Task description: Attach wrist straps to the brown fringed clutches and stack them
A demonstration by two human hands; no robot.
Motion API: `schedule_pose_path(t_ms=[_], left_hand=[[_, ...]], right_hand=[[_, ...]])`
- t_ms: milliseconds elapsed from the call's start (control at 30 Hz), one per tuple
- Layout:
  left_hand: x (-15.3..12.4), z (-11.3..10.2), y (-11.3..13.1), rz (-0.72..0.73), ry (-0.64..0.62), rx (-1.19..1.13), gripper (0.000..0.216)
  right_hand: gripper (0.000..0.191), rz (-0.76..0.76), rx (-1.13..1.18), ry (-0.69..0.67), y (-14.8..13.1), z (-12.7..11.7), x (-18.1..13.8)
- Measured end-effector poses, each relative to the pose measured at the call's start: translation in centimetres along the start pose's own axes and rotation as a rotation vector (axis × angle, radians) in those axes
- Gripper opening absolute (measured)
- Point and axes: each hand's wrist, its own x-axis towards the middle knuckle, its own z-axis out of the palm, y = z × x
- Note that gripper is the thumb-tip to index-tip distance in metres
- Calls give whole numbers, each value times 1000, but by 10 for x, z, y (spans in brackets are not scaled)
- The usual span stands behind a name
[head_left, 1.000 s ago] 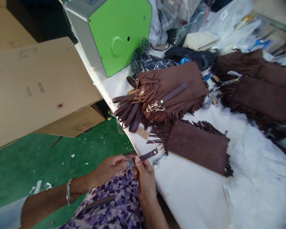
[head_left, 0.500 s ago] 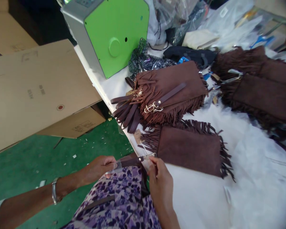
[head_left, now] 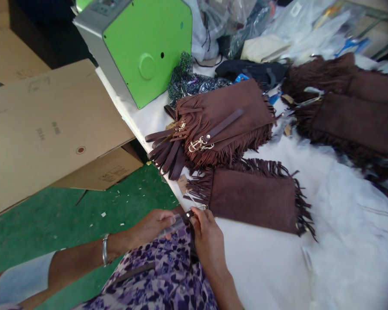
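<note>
At the table's near edge, my left hand (head_left: 153, 226), with a silver bracelet at the wrist, pinches a thin piece of clear plastic film (head_left: 177, 224). The film lies along a dark brown wrist strap (head_left: 186, 215). Closed around the strap's clasp end is my right hand (head_left: 208, 234), whose fingers hide most of the metal. Just beyond lies a brown fringed clutch bag (head_left: 254, 198), with a tan paper tag (head_left: 183, 184) by its fringe. Behind it is a stack of similar bags (head_left: 226, 107), their straps (head_left: 168, 155) hanging toward the edge.
A green and grey machine (head_left: 148, 51) stands at the back left of the white table (head_left: 258, 267). More fringed bags (head_left: 358, 120) lie to the right, with plastic bags (head_left: 297, 34) behind. Cardboard boxes (head_left: 51, 129) stand left, above the green floor (head_left: 51, 232).
My left hand has moved right along the film, closer to my right hand. My right fingers now cover more of the metal clasp. The view has shifted slightly.
</note>
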Motion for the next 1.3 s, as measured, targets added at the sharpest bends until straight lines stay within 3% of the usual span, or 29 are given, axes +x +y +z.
schedule_pose_path(t_ms=[133,367,600,767,967,1067,1300], left_hand=[[11,11,8,-38,-33,-60,68],[12,23,32,-89,-30,-202,54],[17,32,45,-116,-16,-186,40],[23,42,51,-112,12,-137,31],[29,52,64,-108,54,-38,34],[31,54,65,-123,64,-61,32],[43,57,64,-84,97,67,34]], right_hand=[[36,-1,61,4,2,0,-1],[36,-9,383,19,14,4,-9],[32,-36,657,-5,13,5,-8],[25,7,727,-77,15,-10,-11],[9,126,558,-23,13,-23,-13],[12,149,463,-20,16,-20,-8],[12,104,-79,5,10,-27,2]])
